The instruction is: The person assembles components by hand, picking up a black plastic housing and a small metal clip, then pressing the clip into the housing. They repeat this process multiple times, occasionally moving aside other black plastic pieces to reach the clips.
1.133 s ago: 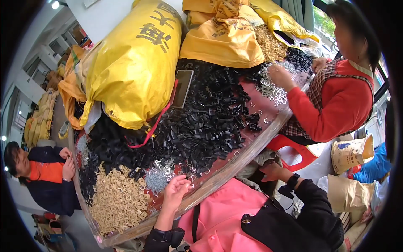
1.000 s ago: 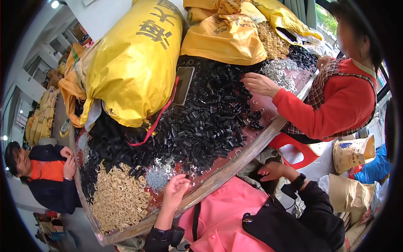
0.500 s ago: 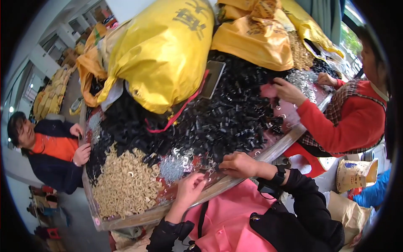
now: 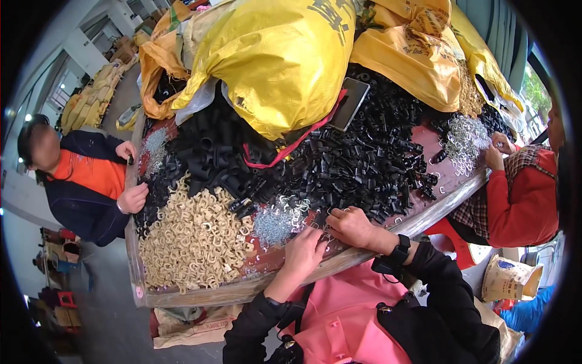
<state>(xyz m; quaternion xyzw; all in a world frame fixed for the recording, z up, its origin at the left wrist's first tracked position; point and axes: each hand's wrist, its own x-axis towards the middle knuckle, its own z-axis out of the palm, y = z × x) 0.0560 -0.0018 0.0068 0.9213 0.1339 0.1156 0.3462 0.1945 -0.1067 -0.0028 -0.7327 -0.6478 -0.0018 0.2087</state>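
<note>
Head view: both hands (image 4: 330,239) rest on metal clips (image 4: 277,223).

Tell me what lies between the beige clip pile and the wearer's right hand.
In the head view, a small heap of silver metal springs lies between the beige clip pile and the right hand; the left hand rests just below it.

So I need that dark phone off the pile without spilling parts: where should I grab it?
Judging by its pose, grip the phone by its long side edges near the upper end, from above. It lies flat and tilted on the black parts, lower end beside the yellow sack.
</note>
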